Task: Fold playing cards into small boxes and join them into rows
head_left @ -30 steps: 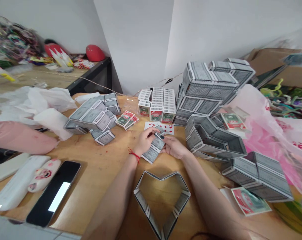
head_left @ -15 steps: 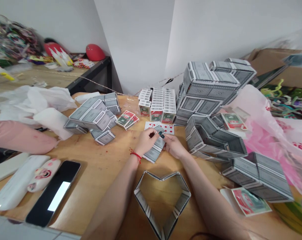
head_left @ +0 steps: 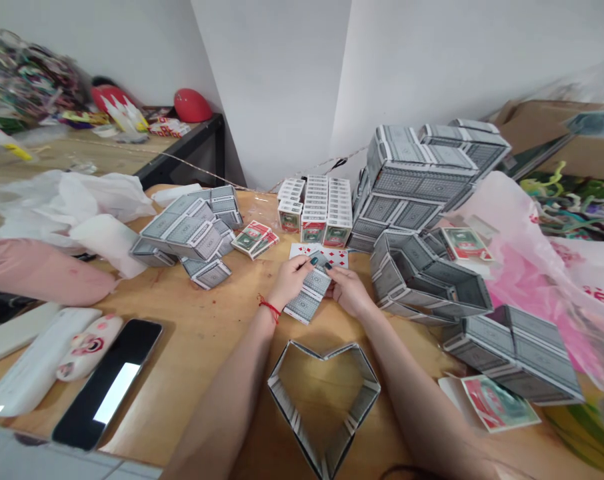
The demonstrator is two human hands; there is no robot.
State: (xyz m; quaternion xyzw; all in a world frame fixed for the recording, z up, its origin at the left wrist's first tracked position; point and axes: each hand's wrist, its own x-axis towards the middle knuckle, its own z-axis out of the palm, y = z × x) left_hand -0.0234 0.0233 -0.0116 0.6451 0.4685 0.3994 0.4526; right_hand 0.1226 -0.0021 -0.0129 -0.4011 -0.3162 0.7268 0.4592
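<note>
A strip of joined grey-backed playing cards (head_left: 305, 305) slants between my hands above the table. My left hand (head_left: 291, 279), with a red string bracelet at the wrist, pinches its upper left side between thumb and fingers. On the other side, my right hand (head_left: 349, 288) grips the strip's right edge, its fingertips partly hidden beneath. Just beyond lie face-up playing cards (head_left: 339, 257) with red diamonds, partly covered by the strip. Between my forearms stands a heart-shaped frame (head_left: 365, 399) made of folded cards.
Stacked card boxes (head_left: 313, 230) stand at the back. Folded-card structures (head_left: 405, 175) rise at the right, with another card structure (head_left: 182, 227) at the left. A phone (head_left: 115, 380) lies front left. A pink plastic bag (head_left: 519, 280) borders the right side.
My fingers have spread slightly apart along the top of the card strip, baring more of its upper part. Both hands still hold it in nearly the same place.
</note>
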